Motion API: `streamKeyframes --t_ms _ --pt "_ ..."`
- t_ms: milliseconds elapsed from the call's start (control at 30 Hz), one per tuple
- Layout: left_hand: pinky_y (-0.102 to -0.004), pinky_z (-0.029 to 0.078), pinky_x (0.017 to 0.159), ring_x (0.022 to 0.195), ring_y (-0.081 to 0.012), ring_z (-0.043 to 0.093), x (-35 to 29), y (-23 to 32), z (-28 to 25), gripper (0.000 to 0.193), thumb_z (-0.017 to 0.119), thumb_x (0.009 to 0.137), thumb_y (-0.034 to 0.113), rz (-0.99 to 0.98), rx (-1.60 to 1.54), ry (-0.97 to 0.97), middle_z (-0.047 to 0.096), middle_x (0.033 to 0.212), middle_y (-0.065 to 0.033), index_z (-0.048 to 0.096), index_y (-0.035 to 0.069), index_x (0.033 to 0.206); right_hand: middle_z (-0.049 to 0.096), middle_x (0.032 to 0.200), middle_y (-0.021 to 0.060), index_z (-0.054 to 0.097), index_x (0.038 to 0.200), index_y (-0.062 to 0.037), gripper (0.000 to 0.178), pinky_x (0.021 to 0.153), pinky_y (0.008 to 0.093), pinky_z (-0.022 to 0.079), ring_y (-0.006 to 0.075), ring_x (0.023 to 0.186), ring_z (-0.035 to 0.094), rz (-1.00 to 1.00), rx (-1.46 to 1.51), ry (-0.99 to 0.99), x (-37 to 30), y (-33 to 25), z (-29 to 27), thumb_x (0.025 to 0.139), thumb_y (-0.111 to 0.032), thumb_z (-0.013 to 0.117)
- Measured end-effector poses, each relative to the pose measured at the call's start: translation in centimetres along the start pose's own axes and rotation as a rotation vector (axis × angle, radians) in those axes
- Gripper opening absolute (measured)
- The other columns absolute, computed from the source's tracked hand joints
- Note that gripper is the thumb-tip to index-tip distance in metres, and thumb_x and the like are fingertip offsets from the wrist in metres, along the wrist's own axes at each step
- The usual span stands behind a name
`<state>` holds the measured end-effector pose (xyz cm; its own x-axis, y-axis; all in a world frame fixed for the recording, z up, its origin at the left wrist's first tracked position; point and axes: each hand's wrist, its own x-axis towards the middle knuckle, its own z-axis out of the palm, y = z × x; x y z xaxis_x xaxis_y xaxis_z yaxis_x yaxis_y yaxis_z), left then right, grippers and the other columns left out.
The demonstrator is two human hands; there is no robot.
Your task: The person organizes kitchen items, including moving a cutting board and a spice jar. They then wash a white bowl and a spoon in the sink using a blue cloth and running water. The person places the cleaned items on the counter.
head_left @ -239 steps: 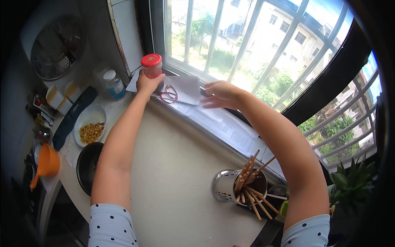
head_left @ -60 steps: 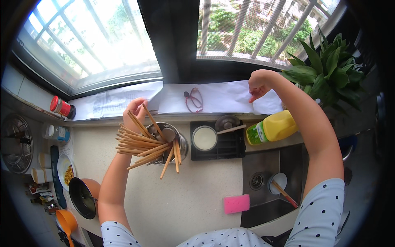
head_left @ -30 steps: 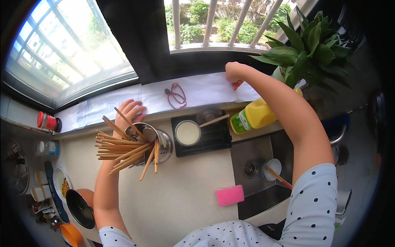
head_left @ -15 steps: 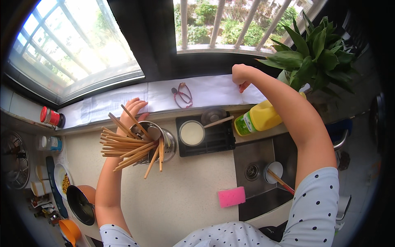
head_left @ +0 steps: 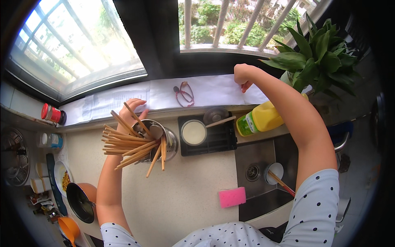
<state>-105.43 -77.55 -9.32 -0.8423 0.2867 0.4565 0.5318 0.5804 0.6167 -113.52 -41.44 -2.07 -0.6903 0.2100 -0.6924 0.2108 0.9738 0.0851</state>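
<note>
White paper sheets [head_left: 214, 92] line the window sill. My left hand [head_left: 133, 111] lies at their front edge, fingers stretched out and holding nothing, partly hidden behind wooden chopsticks [head_left: 123, 142]. These fan out of a metal holder [head_left: 171, 142] on the counter beside my left forearm. At the right part of the paper, against the window frame, my right hand [head_left: 245, 75] is closed with its fingers curled down; what they grip, if anything, is hidden. A bracelet-like red cord loop [head_left: 186, 95] rests on the paper between my hands.
A black tray [head_left: 224, 142] carries a round cream-filled container [head_left: 194, 132]. A yellow jug [head_left: 265, 117] leans under my right arm, near a potted plant [head_left: 319, 57]. A pink sponge [head_left: 232, 197] lies by the sink [head_left: 259, 154]. A pan [head_left: 82, 201] stands at left.
The whole view has shifted slightly. Both hands stay in about the same places on the paper, and the things on the counter have not visibly moved.
</note>
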Motion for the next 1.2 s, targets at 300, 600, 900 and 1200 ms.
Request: streamKeyframes --t_ms 300,600,900,1200 --pt "-0.0384 0.046 0.076 0.088 -0.0267 0.056 0.2 -1.3 0.5 0.013 0.07 0.069 0.007 0.288 0.199 -0.063 0.059 0.087 -0.0095 0.063 0.005 0.08 0.065 0.081 0.0187 0.06 0.082 0.0114 0.02 0.054 0.0299 0.056 0.0234 0.061 0.066 -0.061 0.031 0.074 -2.1 -1.0 -0.2 0.076 0.002 0.044" --pt "-0.0395 0.046 0.077 0.091 -0.0275 0.056 0.3 -1.4 0.7 0.014 0.071 0.069 0.008 0.267 0.195 -0.06 0.061 0.09 -0.009 0.064 0.005 0.081 0.064 0.084 0.0201 0.06 0.09 0.0101 0.022 0.056 0.0322 0.055 0.0261 0.063 0.067 -0.059 -0.069 0.13 -2.9 -1.8 0.0 0.077 0.001 0.044" --pt "-0.04 0.045 0.082 0.097 -0.0298 0.054 0.2 -0.4 0.5 0.019 0.07 0.071 0.007 0.221 0.244 -0.08 0.06 0.101 -0.0126 0.063 0.003 0.088 0.063 0.09 0.02 0.059 0.095 0.0089 0.024 0.056 0.034 0.055 0.027 0.064 0.067 -0.058 -0.094 0.165 -2.6 -1.5 -0.3 0.075 0.003 0.046" --pt "-0.0321 0.048 0.086 0.093 -0.022 0.057 -2.2 -3.0 -4.8 0.017 0.048 0.077 -0.011 -0.209 -0.365 0.732 0.059 0.098 -0.0118 0.055 0.002 0.084 0.064 0.086 0.0209 0.062 0.093 0.0077 0.025 0.057 0.0375 0.055 0.0305 0.065 0.066 -0.098 0.034 0.237 -2.3 -0.1 -0.6 0.076 0.002 0.045"
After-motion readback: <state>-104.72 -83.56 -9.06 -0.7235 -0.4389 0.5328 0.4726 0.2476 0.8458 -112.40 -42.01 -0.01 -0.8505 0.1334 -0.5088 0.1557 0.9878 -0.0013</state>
